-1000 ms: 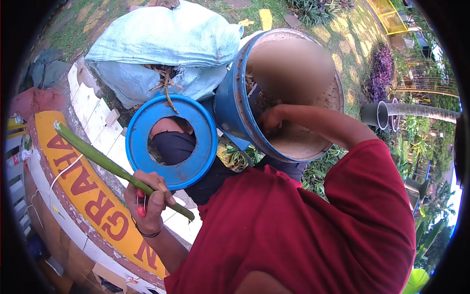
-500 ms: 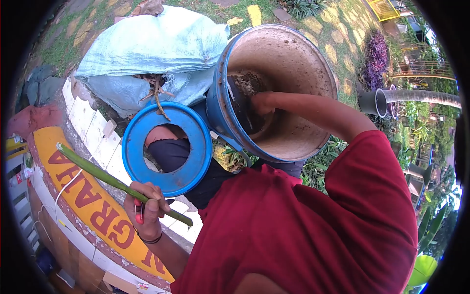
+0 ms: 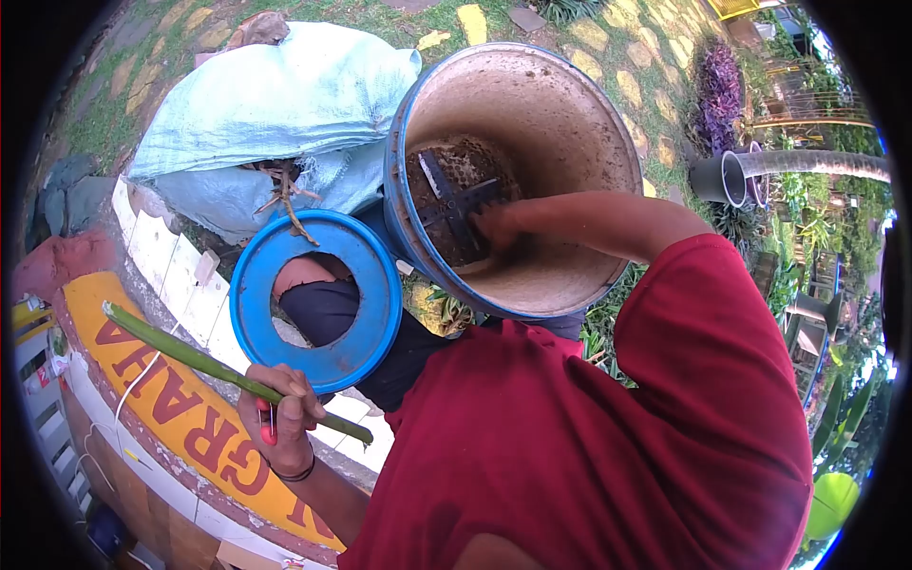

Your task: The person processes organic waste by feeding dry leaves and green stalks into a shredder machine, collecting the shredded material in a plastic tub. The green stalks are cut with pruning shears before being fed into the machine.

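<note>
Left hand [image 3: 282, 418]: your fingers close round a green stalk [image 3: 204, 359], stiff, light, smooth; hold mid-length. Right hand [image 3: 494, 226]: deep in the blue pot [image 3: 399, 142], apparently touching dark soil; whether spread or curled, cannot tell.

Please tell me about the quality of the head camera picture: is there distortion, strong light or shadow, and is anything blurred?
Head view: strong fisheye bending, with black corners around a round image; bright daylight on the blue sack and paving; the inside of the blue bucket lies partly in shade, where the right hand reaches; the left hand holding the green stalk looks sharp; no marked blur.
</note>
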`<state>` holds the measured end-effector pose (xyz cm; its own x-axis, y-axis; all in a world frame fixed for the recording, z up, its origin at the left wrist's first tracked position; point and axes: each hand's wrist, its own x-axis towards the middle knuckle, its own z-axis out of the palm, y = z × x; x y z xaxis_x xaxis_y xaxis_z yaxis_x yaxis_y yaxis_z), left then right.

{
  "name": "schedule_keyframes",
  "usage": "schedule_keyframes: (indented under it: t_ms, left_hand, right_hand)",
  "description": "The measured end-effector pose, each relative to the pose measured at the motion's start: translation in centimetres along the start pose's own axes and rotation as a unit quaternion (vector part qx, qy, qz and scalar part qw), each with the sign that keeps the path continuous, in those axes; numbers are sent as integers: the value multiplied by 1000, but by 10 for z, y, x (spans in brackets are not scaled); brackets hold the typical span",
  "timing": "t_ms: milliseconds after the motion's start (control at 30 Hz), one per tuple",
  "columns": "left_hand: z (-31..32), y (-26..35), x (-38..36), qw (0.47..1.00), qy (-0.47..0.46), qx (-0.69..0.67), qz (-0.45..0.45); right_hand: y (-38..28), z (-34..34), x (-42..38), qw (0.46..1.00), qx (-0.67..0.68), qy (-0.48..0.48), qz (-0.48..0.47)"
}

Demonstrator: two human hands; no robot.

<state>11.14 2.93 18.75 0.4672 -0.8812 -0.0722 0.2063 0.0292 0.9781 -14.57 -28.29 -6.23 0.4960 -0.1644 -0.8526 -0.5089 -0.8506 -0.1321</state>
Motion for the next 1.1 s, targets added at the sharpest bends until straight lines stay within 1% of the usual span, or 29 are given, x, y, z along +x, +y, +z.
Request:
schedule_keyframes:
  t_ms: [33, 100, 133, 200, 233, 300, 333, 400, 467, 533, 600, 633, 700, 733, 767, 833, 867, 900, 933, 1000, 1033, 1100]
  left_hand:
    - [-1, 1, -1, 1000, 1, -3, -4]
    - [-1, 1, -1, 1000, 5, -8, -7]
    - [0, 1, 0, 1000, 3, -11, -6]
    - [-1, 1, 2, 1000, 2, -16, -6]
    - [-1, 1, 3, 1000, -13, -17, -4]
    - [-3, 0, 4, 999, -27, -19, 0]
    - [-4, -1, 4, 999, -25, -23, 0]
    - [-5, -1, 2, 999, -23, -28, -1]
    - [-5, -2, 2, 999, 16, -21, -19]
    - [-4, -4, 4, 999, 13, -24, -20]
    - [-3, -4, 6, 999, 11, -23, -22]
    - [-2, -4, 6, 1000, 8, -25, -16]
    - [-2, -2, 7, 1000, 6, -24, -12]
    - [-3, -2, 7, 1000, 5, -23, -15]
    - [-2, -2, 7, 1000, 5, -22, -19]
    - [-1, -2, 7, 1000, 2, -20, -20]
    - [0, -3, 9, 1000, 0, -21, -18]
    - [0, -3, 9, 1000, -2, -21, -18]
    - [-1, -5, 10, 1000, -4, -22, -21]
    - [0, -6, 10, 999, -8, -23, -25]
    - [1, -6, 11, 999, -10, -23, -24]
    - [2, -6, 12, 999, -13, -21, -23]
  right_hand:
    - [-3, 7, 2, 1000, -3, -1, -1]
    - [-9, 13, 0, 994, 78, 8, 77]
    - [-9, 15, -2, 994, 76, 8, 77]
    - [-11, 9, -15, 983, 160, 0, 88]
    - [-9, 9, -13, 983, 158, -1, 88]
    - [-1, 14, -5, 984, 159, -20, -70]
    - [1, 21, -2, 985, 158, -21, -70]
    - [3, 33, 1, 964, 220, 48, -144]
    - [4, 37, 5, 972, 195, 39, -123]
    - [-4, 38, 8, 979, 171, 29, -105]
    - [-18, 38, 11, 979, 203, 9, -33]
    - [-23, 37, 11, 978, 204, 8, -34]
    - [-39, 14, -2, 974, 225, -2, 33]
    - [-41, 17, 7, 974, 226, -3, 33]
    - [-46, 17, 14, 975, 221, -6, -9]
    - [-51, 23, 20, 974, 220, -9, -51]
    - [-59, 11, 4, 937, 350, -12, 16]
    - [-65, 4, -7, 877, 472, -16, 84]
    - [-69, 3, -7, 876, 474, -15, 85]
    - [-77, 1, -4, 812, 574, -10, 106]
    - [-80, 0, 0, 811, 575, -10, 107]
    - [-86, 2, 16, 772, 623, -19, 124]
